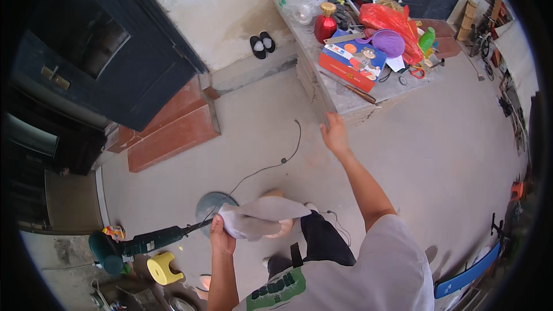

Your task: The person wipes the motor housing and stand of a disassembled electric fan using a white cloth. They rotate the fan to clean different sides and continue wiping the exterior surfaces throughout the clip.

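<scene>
My left hand [222,237] grips a pale grey cloth [272,216], which hangs in folds in front of my body. Close behind that hand runs a dark green stand [155,239] on a round base [205,207], apparently a pedestal fan without its blades. Its thin black cord [258,172] curves across the floor to a plug. My right hand [336,134] reaches forward, fingers apart and holding nothing. Its fingertips are at the front corner of a stone-topped counter [345,101]; whether they touch it I cannot tell.
On the counter lie a printed cardboard box [354,62], a wood-handled screwdriver [358,93], a purple strainer [389,43], a red plastic bag [384,17] and orange-handled scissors [417,71]. Red steps [173,138] lead to a dark door [142,52]. A yellow stool [164,268] stands lower left.
</scene>
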`<action>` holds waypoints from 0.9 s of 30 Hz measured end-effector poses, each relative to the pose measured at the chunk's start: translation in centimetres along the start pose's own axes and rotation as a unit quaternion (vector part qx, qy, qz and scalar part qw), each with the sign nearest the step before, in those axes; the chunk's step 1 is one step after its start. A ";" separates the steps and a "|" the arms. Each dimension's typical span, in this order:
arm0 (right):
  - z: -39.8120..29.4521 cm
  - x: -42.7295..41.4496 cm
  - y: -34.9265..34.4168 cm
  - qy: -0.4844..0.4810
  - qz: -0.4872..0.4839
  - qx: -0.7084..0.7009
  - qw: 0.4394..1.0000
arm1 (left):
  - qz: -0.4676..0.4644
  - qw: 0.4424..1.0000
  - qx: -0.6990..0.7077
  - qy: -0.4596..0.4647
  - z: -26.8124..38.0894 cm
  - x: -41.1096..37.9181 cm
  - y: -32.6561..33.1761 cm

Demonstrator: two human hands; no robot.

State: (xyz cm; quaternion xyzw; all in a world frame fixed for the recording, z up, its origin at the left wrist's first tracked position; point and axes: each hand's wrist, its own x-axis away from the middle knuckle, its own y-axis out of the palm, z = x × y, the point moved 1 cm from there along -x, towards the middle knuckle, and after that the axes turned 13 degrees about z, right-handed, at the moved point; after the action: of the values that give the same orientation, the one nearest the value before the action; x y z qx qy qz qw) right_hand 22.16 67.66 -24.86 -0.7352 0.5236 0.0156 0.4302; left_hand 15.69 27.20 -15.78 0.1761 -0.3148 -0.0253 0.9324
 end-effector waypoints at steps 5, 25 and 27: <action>18.9 -9.3 -3.2 -0.010 0.009 0.249 0.968 | -0.048 0.997 0.016 -0.062 0.2 -2.1 3.5; -16.2 16.0 -4.7 0.033 -0.437 -0.325 0.838 | 0.001 0.916 -0.341 0.210 7.9 -0.9 -7.2; -20.1 20.4 -4.0 0.010 -0.423 -0.340 0.840 | -0.030 0.846 -0.426 0.321 8.9 0.9 -8.8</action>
State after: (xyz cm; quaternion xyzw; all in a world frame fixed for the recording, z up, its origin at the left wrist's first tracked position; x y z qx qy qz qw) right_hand 25.91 39.57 -19.40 -0.9853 0.1280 0.0015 0.1127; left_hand 11.66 16.08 -11.71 -0.2302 0.0489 -0.1271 0.9636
